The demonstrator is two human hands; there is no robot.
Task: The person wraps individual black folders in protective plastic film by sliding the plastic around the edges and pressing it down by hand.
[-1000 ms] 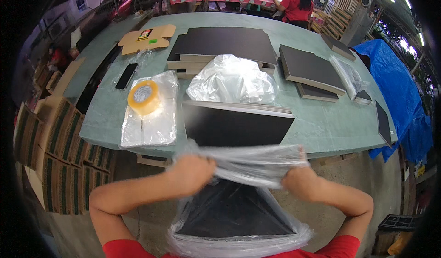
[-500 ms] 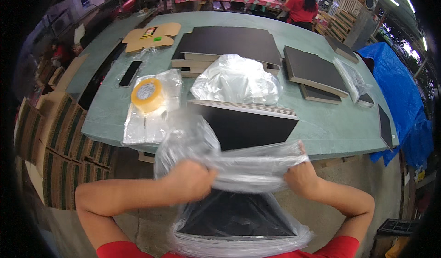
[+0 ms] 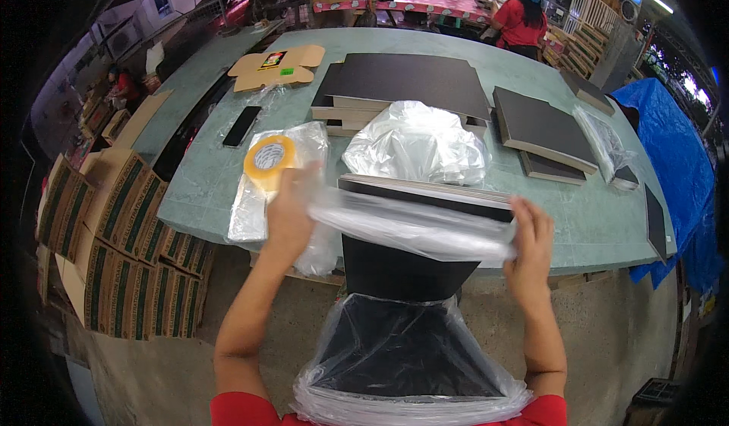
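Observation:
A clear plastic bag [image 3: 414,225] is stretched sideways between my two hands. My left hand [image 3: 292,217], somewhat blurred, is closed on its left end, and my right hand [image 3: 530,240] pinches the right end. The bag passes across the front of a stack of black boards [image 3: 395,270] with pale edges, at the table's near edge. Whether the bag goes over the boards' top, I cannot tell. Close to my body, another black panel [image 3: 414,346] sits inside clear plastic [image 3: 319,369] bunched along its lower edge.
On the green table [image 3: 220,164] lie a crumpled plastic heap [image 3: 418,141], black boards [image 3: 418,77], more boards [image 3: 543,126], a yellow tape roll [image 3: 269,160] on flat plastic bags, a phone [image 3: 241,126] and a cardboard piece [image 3: 277,65]. Cartons [image 3: 125,274] are stacked left; a person [image 3: 522,23] stands far off.
Both hands have moved up and away from my body, carrying the stretched bag up across the standing boards. The view has shifted slightly.

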